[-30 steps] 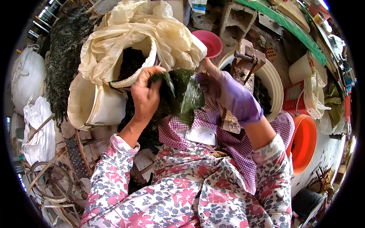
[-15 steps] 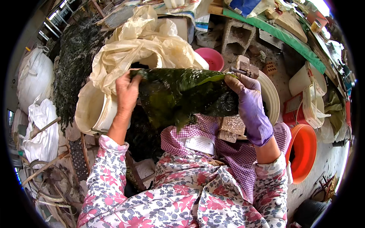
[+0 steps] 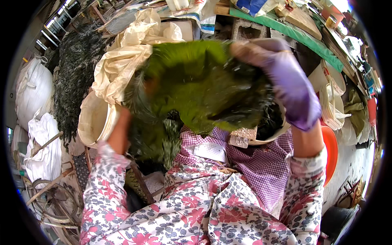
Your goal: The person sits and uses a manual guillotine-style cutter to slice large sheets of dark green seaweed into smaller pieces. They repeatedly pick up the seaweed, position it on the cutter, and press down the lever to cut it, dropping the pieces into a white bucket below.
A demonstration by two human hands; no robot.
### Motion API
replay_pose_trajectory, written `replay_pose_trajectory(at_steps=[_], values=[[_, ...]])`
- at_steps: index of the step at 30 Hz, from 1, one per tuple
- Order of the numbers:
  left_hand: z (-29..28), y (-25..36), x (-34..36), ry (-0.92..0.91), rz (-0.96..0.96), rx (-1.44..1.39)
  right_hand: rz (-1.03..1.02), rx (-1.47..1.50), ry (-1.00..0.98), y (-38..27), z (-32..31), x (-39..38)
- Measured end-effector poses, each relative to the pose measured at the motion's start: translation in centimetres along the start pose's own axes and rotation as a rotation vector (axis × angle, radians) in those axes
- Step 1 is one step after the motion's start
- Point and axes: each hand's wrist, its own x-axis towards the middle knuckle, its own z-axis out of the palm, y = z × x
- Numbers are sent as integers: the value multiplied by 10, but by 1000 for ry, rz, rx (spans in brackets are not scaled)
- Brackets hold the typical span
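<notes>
A wide, wet sheet of dark green seaweed [image 3: 188,85] hangs spread in front of me, blurred by motion. My right hand [image 3: 290,81], in a purple glove with soiled fingertips, is closed on its upper right edge. At the lower left of the sheet, only the wrist and blurred back of my left hand [image 3: 121,122] show; its fingers are hidden by seaweed. Behind the sheet at right, part of a white bucket [image 3: 261,141] with dark seaweed shows beside a crusted metal piece [image 3: 241,134]. A purple checked cloth [image 3: 261,163] lies over my lap.
A cream bucket [image 3: 90,118], crumpled plastic bag [image 3: 118,69] and heap of dark seaweed [image 3: 77,69] are at left, beside white sacks [image 3: 34,90]. An orange bucket [image 3: 330,151], stacked pails [image 3: 335,110] and a green-edged board [image 3: 294,36] are at right. A concrete block [image 3: 249,30] sits behind.
The seaweed sheet has opened out and risen toward the top. My right hand has moved up and right with it; my left hand has shifted down and left, becoming hidden.
</notes>
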Motion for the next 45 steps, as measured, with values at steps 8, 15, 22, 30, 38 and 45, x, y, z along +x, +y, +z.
replay_pose_trajectory(at_steps=[8, 15, 22, 30, 38, 45], values=[[73, 59, 34, -519, 39, -546, -34, -534, -267, 61, 9, 14], [90, 80, 52, -323, 62, -311, -159, -288, 234, 42, -17, 3], [69, 108, 72, -24, 213, -209, -55, 206, 14, 115, 40, -14], [13, 128, 96, 200, 322, -34, -402, 56, 358, 71, 17, -6], [23, 237, 85, 505, 730, -377, -728, -35, 516, -12, -3, -57], [80, 123, 63, -191, -122, -405, -208, -82, 398, 57, -11, -104]])
